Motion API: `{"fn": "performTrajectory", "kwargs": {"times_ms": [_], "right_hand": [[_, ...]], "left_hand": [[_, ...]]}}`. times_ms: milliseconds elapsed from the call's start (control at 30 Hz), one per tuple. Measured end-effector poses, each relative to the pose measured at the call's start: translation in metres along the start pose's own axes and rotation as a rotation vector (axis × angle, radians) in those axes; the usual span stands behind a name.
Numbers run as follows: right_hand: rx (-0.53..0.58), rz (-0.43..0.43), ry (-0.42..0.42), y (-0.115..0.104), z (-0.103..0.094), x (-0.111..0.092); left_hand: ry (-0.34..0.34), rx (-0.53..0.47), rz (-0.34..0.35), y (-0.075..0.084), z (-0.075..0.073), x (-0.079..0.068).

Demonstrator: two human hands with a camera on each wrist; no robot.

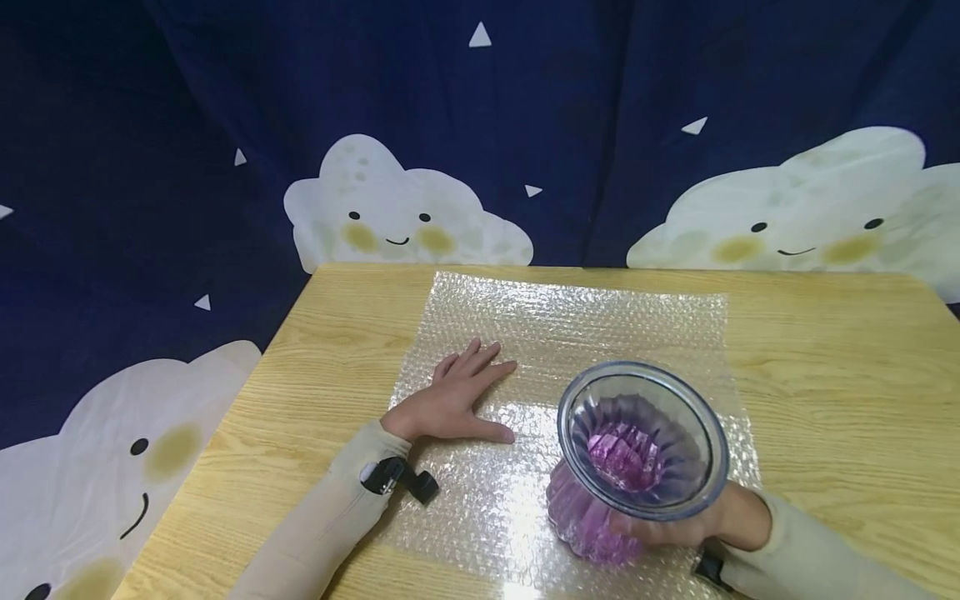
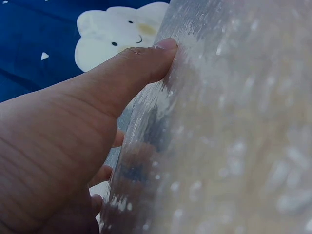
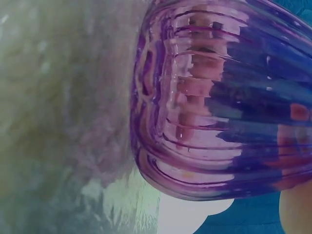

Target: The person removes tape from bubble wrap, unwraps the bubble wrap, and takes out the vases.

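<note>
A ribbed glass vase [image 1: 600, 533], purple toward the base and with a wide clear rim, stands over the right part of a sheet of bubble wrap [image 1: 577, 333]. My right hand [image 1: 697, 527] grips it around the side, partly hidden beneath the rim. In the right wrist view the vase's purple base [image 3: 156, 97] is right at the wrap's surface. On the left part of the sheet my left hand [image 1: 450, 407] rests palm down with its fingers spread. The left wrist view shows its thumb [image 2: 146, 63] straight along the wrap.
The wrap lies flat on a light wooden table [image 1: 847, 375], whose surface extends to both sides. Behind the table's far edge hangs a dark blue curtain [image 1: 570, 100] printed with smiling clouds. Each sleeve carries a small black wrist camera [image 1: 397, 477].
</note>
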State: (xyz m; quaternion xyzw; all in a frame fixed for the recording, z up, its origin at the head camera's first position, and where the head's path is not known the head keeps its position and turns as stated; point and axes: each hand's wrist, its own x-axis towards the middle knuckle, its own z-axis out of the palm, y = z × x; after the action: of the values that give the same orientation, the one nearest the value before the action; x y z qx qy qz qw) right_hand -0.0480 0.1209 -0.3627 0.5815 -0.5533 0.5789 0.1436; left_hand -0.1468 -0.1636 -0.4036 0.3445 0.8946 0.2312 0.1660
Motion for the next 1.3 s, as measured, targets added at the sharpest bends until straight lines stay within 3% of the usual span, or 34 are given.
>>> {"fn": "performTrajectory", "kwargs": {"times_ms": [67,167,700,1000,1300], "right_hand": [[0.053,-0.027,0.066,0.001,0.002,0.003],[0.049,-0.048,0.073,0.001,0.003,0.007],[0.086,-0.063,0.047,0.001,0.002,0.010],[0.047,0.020,0.013,0.000,-0.002,-0.001],[-0.007,-0.002,0.001,0.000,-0.003,-0.001]], "left_hand": [[-0.001,0.000,-0.001,0.000,0.000,0.000],[-0.001,0.001,-0.004,0.000,0.000,0.000],[-0.012,0.009,-0.008,0.000,-0.001,0.000],[-0.008,0.012,-0.010,0.000,0.000,0.000],[-0.006,0.018,-0.009,-0.002,0.002,0.001]]}}
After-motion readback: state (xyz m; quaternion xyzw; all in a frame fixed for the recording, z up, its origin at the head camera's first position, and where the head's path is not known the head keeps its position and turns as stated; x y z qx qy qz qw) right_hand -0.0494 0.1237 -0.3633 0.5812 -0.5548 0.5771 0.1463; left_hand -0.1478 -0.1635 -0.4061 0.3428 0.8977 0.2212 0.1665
